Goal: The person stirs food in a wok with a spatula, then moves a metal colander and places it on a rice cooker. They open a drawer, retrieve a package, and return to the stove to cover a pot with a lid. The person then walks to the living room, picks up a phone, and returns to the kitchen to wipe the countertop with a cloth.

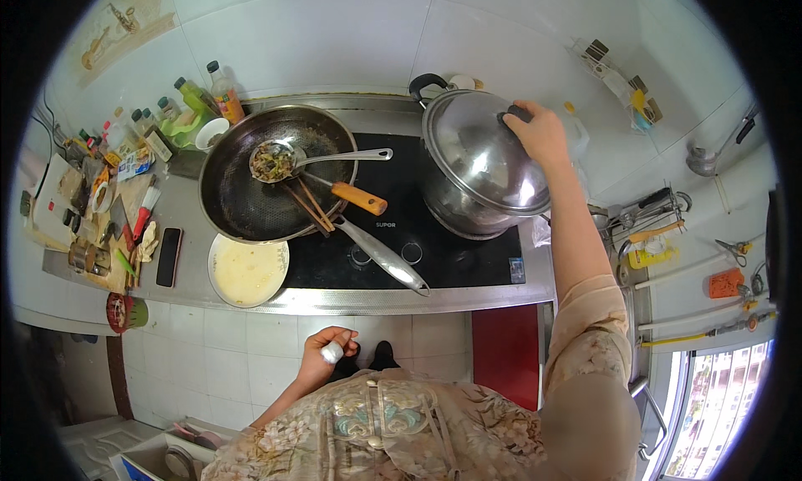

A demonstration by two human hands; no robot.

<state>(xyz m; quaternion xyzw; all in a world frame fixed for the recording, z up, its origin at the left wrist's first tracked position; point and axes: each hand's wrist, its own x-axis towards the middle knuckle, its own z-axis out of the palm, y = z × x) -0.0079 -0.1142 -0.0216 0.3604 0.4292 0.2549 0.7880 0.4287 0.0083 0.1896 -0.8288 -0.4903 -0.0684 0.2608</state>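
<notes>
My right hand grips the black knob of a domed stainless-steel lid. The lid sits tilted over a deep steel stockpot on the right of the cooktop, hiding what is inside. In front of my body, away from the counter, my left hand has curled fingers. Something white, perhaps a wrapping, shows at its thumb; whether it is held is unclear. Left of the pot is a wok. Over it lie a ladle of chopped food, a wooden-handled utensil and chopsticks.
The wok's long metal handle juts over the black cooktop towards the counter edge. A pale plate sits below the wok, beside a phone. Bottles, a cleaver and a red-handled brush crowd the left.
</notes>
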